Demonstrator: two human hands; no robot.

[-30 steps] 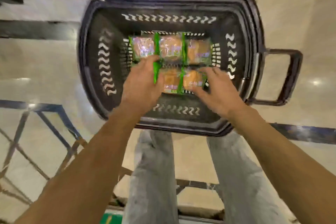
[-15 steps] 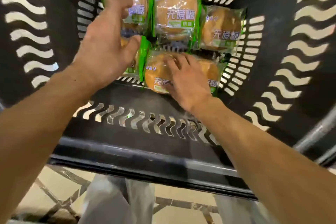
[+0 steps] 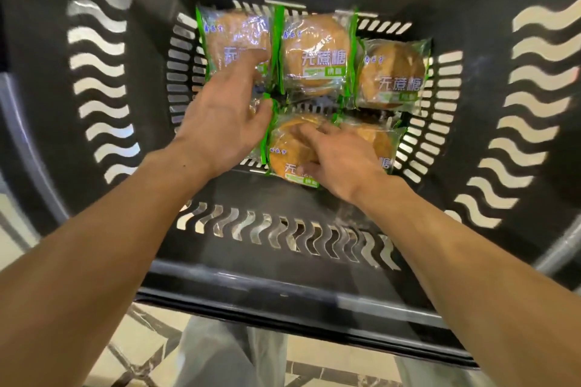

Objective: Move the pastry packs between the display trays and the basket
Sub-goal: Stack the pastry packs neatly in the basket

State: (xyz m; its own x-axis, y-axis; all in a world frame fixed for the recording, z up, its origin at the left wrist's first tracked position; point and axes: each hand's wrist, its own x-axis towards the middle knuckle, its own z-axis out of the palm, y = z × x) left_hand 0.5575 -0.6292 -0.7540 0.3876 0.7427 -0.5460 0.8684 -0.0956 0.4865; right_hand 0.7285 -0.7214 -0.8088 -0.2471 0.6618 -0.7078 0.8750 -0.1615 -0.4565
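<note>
- Down in the black basket [image 3: 103,122], five or six clear pastry packs with green edges are laid on the slotted floor.
- Along the far row, three packs are seen: the far left pack [image 3: 234,38], the far middle pack [image 3: 316,53] and the far right pack [image 3: 393,75].
- Nearer, a front middle pack [image 3: 290,151] and a front right pack [image 3: 382,141] are laid side by side.
- The left hand [image 3: 224,118] is spread, fingers relaxed, over the far left pack and a largely hidden pack below it; a grip cannot be told.
- The right hand [image 3: 338,155] is laid flat, fingers straight, on the front middle pack.
- Below the basket rim, grey trousers [image 3: 229,355] and a marbled floor [image 3: 141,339] are seen.
</note>
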